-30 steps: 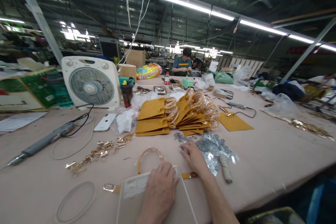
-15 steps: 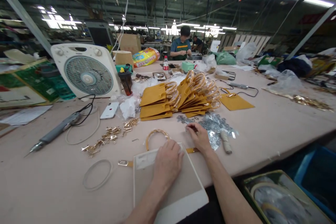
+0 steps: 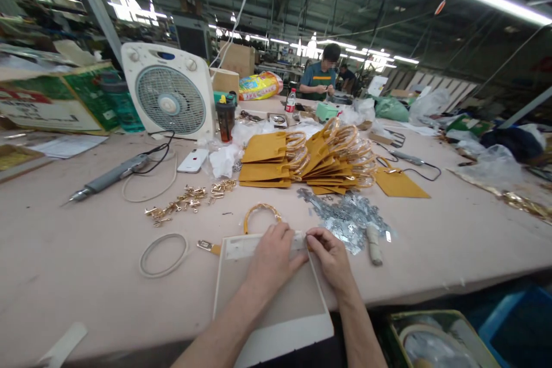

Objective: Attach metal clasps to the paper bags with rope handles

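My left hand [image 3: 271, 257] lies flat, fingers stretched, on the upper part of a pale flat panel [image 3: 276, 310] at the table's near edge. My right hand [image 3: 331, 257] sits at the panel's upper right corner, thumb and fingers pinched; what they hold is too small to make out. An orange ring handle [image 3: 261, 211] sticks out beyond the panel's top edge, and a gold clasp on an orange strap [image 3: 206, 246] shows at its left. A heap of small silver metal plates [image 3: 349, 217] lies just right of my right hand.
Stacked mustard-yellow bags with ring handles [image 3: 302, 162] lie mid-table. Gold fittings [image 3: 185, 202], a white ring [image 3: 164, 254], an electric screwdriver [image 3: 110, 175], a phone [image 3: 192, 160] and a fan [image 3: 170, 98] are to the left. A short cylinder tool [image 3: 374, 244] lies right. A co-worker [image 3: 321, 77] sits at the far end.
My right hand drew back from the silver plate heap to the panel's upper right corner, fingers pinched. My left hand stayed on the panel. The view swung slightly left and down.
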Demonstrator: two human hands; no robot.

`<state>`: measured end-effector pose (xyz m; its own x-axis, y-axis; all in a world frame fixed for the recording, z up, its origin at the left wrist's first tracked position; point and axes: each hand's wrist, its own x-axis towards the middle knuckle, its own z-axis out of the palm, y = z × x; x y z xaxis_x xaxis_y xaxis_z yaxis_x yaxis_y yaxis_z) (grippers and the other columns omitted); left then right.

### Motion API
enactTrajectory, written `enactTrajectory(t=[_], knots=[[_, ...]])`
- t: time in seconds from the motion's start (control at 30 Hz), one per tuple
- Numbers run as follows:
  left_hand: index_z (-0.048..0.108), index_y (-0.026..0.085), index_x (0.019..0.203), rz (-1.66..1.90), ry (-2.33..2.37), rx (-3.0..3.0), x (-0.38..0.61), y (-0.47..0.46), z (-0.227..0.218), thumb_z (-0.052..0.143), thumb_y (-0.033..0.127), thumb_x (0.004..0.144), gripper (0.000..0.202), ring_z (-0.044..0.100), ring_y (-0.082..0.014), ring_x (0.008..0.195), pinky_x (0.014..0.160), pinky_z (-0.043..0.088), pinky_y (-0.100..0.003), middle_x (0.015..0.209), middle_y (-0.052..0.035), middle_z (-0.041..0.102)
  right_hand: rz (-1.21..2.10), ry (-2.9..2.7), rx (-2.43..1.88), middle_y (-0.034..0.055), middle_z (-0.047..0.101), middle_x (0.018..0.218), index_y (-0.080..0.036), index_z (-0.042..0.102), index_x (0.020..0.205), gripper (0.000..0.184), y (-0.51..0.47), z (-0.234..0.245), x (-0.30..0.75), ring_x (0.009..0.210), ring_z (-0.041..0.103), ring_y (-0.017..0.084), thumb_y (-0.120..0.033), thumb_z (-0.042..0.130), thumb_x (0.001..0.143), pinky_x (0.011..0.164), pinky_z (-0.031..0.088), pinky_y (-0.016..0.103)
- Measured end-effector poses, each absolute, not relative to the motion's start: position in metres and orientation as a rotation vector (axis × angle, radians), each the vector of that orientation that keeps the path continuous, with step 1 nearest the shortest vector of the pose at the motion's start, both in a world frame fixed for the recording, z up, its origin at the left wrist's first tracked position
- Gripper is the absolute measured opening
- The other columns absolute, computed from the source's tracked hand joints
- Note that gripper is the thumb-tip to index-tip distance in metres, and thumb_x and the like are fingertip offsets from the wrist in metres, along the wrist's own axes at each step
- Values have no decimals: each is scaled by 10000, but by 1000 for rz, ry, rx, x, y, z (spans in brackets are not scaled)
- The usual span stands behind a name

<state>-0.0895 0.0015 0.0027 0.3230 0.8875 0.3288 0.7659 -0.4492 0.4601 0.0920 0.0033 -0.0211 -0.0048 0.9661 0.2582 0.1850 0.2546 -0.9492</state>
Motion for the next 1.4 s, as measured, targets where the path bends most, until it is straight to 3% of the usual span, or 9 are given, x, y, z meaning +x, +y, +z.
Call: enactTrajectory(t=[0.5, 0.83, 1.0, 1.17, 1.3, 1.4], knots=[[681, 168, 1117, 853, 1450, 2318, -92, 5, 2, 800, 314, 847, 330, 566, -294, 1103, 968, 543, -471, 1156, -104, 633, 777, -1706, -1230, 60, 729, 988, -223, 737, 1046, 196, 7, -17, 79, 919, 670, 230, -357, 600, 1002, 802, 521, 325], [668, 187, 1121, 884, 1448, 2357, -91, 4, 0, 755, 230, 855, 283, 575, -284, 1101, 965, 546, -460, 1151, -89, 631, 654, -1693, -1244, 26, 671, 900, -228, 736, 981, 114, 7, -19, 73, 754, 603, 176, -295, 644, 969, 697, 486, 292], [666, 172, 1170, 912, 1459, 2400, -90, 8, -7, 785, 282, 846, 363, 589, -314, 1151, 1012, 539, -506, 1228, -107, 642, 455, -1333, -1225, 74, 692, 1099, -223, 710, 1101, 208, 5, -22, 87, 950, 659, 212, -374, 626, 985, 829, 534, 327], [664, 170, 1218, 898, 1450, 2419, -90, 11, -11, 798, 306, 838, 426, 592, -325, 1179, 1037, 536, -514, 1274, -108, 643, 235, -929, -1367, 107, 712, 1131, -191, 694, 1151, 354, 18, -36, 109, 1044, 657, 255, -482, 568, 995, 894, 530, 378], [676, 186, 1196, 881, 1483, 2401, -90, 7, -4, 805, 300, 822, 412, 610, -325, 1165, 1025, 547, -501, 1255, -105, 655, 286, -1146, -1390, 110, 706, 1164, -208, 714, 1164, 342, 39, -38, 109, 1067, 641, 257, -454, 535, 1008, 888, 543, 380], [677, 199, 1192, 905, 1481, 2393, -89, 5, -1, 806, 287, 810, 413, 621, -326, 1147, 1014, 553, -502, 1247, -106, 657, 253, -1369, -1369, 105, 695, 1163, -216, 723, 1189, 321, 58, -37, 108, 1110, 632, 249, -358, 487, 1023, 985, 520, 411]])
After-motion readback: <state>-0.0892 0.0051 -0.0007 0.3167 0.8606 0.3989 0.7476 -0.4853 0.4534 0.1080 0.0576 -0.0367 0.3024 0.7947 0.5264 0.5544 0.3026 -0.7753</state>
